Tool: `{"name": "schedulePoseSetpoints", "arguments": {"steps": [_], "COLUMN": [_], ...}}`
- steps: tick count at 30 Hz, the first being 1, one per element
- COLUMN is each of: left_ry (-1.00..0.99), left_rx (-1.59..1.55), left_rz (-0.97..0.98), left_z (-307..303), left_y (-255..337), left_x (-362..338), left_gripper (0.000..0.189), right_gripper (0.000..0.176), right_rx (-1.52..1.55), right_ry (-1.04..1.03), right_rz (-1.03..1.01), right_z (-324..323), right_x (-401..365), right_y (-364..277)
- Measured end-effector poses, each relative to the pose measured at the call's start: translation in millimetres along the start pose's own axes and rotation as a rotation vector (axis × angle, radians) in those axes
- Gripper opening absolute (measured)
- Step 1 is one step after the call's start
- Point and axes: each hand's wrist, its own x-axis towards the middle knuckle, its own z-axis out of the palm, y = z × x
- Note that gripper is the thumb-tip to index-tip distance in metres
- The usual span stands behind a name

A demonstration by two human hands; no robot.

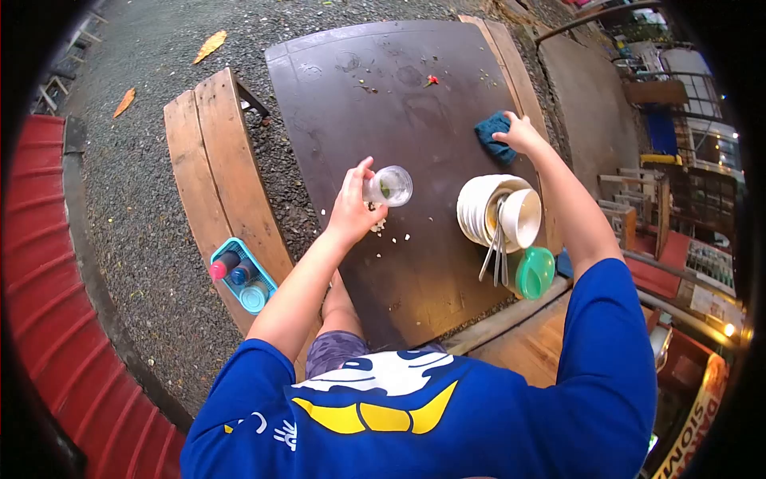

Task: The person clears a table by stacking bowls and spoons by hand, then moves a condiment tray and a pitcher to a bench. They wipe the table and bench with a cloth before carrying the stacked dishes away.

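Observation:
My left hand [353, 201] is closed around a clear cup [389, 186] with a bit of green inside, held over the dark table [359, 104]. White crumbs [379, 227] lie on the tabletop by that hand. On the far right of the table, my right hand [520, 134] grips a dark teal cloth [493, 137]. Nearer to me stands a stack of white bowls [477, 209], with another white bowl [523, 219] tilted on it. Metal spoons [496, 259] stick out of the stack. Beside them is a green plastic cup [535, 273].
A red scrap [432, 80] and small green bits lie at the table's far end. On the left wooden bench [203, 152] sits a blue basket [257, 257] with bottles. Another bench [519, 72] runs along the right side. Gravel [136, 176] surrounds the table.

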Motion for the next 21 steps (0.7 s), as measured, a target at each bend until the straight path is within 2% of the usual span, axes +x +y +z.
{"name": "schedulePoseSetpoints", "arguments": {"steps": [3, 4, 5, 7, 9, 11, 13, 14, 15, 17, 19, 20, 21], "left_ry": [0.047, 0.117, 0.172, 0.298, 0.391, 0.448, 0.498, 0.499, 0.501, 0.499, 0.501, 0.495, 0.5], "left_rx": [0.098, 0.056, 0.06, -0.051, -0.179, 0.038, 0.066, 0.064, 0.062, 0.079, 0.117, 0.182, 0.149], "left_rz": [0.009, -0.007, -0.032, -0.035, -0.141, -0.165, -0.2, -0.235, -0.269, -0.327, -0.382, -0.379, -0.396], "left_z": [-10, -15, -24, -40, -57, -77, -91, -96, -100, -107, -107, -107, -105], "left_y": [10, 15, 25, 16, 15, 14, 6, 1, -5, -13, -19, -16, -18], "left_x": [-4, -7, -11, -26, -43, -62, -85, -98, -109, -129, -147, -152, -159], "left_gripper": [0.068, 0.06, 0.061, 0.061, 0.06, 0.057, 0.055, 0.054, 0.054, 0.054, 0.054, 0.05, 0.05], "right_gripper": [0.094, 0.098, 0.092, 0.08, 0.064, 0.05, 0.038, 0.036, 0.039, 0.031, 0.026, 0.024, 0.023], "right_rx": [0.159, 0.176, 0.136, 0.072, 0.039, 0.076, 0.182, 0.248, 0.363, 0.406, 0.361, 0.597, 0.76], "right_ry": [0.036, -0.008, -0.026, 0.103, 0.116, 0.149, 0.195, 0.349, 0.388, 0.513, 0.515, 0.358, 0.207], "right_rz": [0.126, 0.111, 0.109, 0.243, 0.132, 0.058, 0.014, -0.027, 0.055, 0.088, 0.231, 0.43, 0.515], "right_z": [42, 49, 59, 47, 64, 57, 38, 32, 21, 2, 3, -14, -15], "right_x": [44, 50, 57, 35, 61, 81, 93, 107, 119, 138, 194, 186, 204], "right_y": [23, 25, 24, -7, 17, 31, 26, 26, 24, 25, 50, 40, 48]}}
